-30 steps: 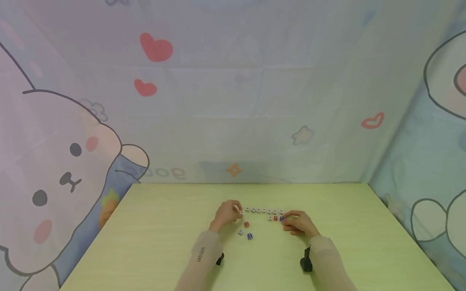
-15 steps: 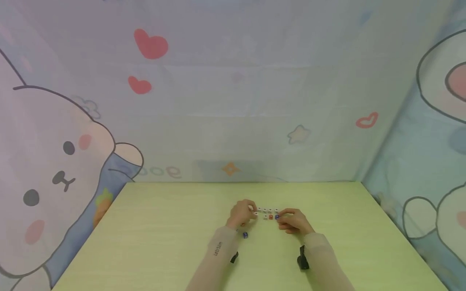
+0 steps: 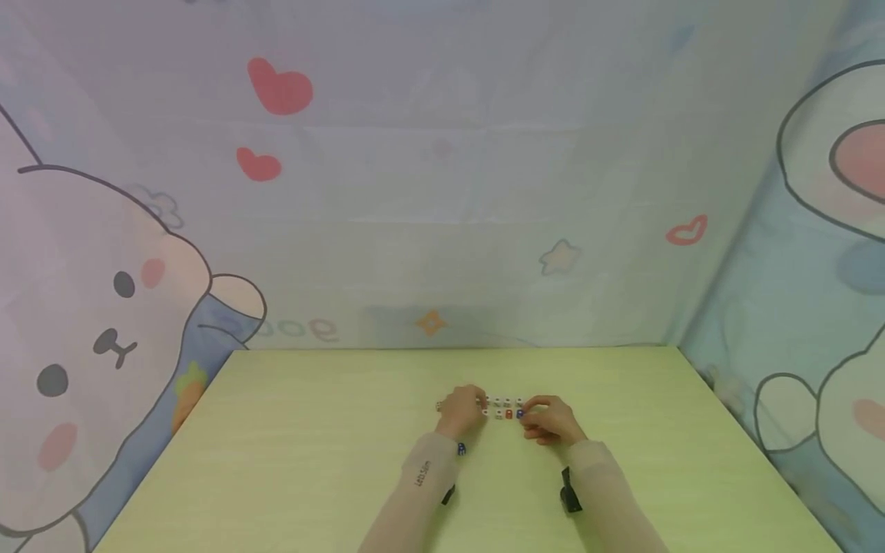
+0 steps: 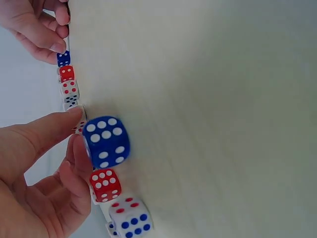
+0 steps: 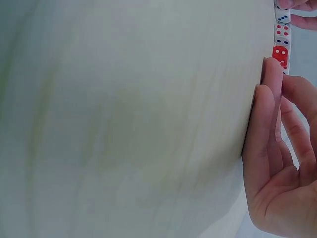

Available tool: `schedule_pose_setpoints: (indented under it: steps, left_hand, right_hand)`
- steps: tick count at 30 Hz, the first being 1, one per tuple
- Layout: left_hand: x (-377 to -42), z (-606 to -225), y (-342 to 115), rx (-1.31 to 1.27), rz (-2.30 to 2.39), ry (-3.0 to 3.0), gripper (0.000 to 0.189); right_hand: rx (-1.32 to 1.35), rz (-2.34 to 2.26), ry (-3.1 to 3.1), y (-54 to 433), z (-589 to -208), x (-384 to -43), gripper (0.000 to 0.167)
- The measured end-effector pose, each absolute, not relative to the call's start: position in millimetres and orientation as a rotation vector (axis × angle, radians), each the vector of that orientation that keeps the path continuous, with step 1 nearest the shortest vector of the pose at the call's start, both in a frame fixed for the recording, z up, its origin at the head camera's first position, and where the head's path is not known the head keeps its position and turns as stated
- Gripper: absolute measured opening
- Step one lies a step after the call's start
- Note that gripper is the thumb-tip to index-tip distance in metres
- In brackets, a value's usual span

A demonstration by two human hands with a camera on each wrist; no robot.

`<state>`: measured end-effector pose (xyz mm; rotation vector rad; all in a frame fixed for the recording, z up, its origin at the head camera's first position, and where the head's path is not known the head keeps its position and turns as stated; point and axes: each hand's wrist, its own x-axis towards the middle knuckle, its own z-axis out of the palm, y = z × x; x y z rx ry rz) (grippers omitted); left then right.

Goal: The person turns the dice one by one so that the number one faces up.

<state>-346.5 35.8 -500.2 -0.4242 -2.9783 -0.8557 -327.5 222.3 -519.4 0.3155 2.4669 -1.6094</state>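
Observation:
In the head view my left hand pinches a white die at the left end of the front row, beside another white die. A red die and a blue die continue that row to the right. My right hand touches the blue die's right side with its fingertips. Seen from the left wrist, the left thumb and fingers close around the held die, which is mostly hidden. The right wrist view shows the red die just past the right fingertips; the blue one is hidden there.
Behind the front row runs a back row of white dice, partly covered by the left hand. Nearer the left wrist lie a loose blue die, a red die and a white die. All stand on a pale table before a printed curtain.
My left hand has brought the white die rightward from the back row's left end to the front row, close beside its white die. The right hand keeps its place at the blue die.

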Motion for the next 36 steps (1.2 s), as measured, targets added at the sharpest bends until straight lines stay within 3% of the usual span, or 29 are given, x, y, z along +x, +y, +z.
schedule_pose_setpoints:
  steps: [13,24,36]
  left_hand:
    - [-346,-498,33,-0.457,-0.883,-2.944,0.017]
    - [-352,-478,-15,-0.398,-1.145,-2.896,0.017]
    - [-359,-509,-52,-0.234,-1.568,-2.793,0.024]
  right_hand:
    - [0.315,-1.601,2.488,218,-521,-328,0.021]
    - [0.310,-1.611,2.455,225,-521,-328,0.025]
    - [0.320,-1.611,2.440,223,-523,-331,0.029]
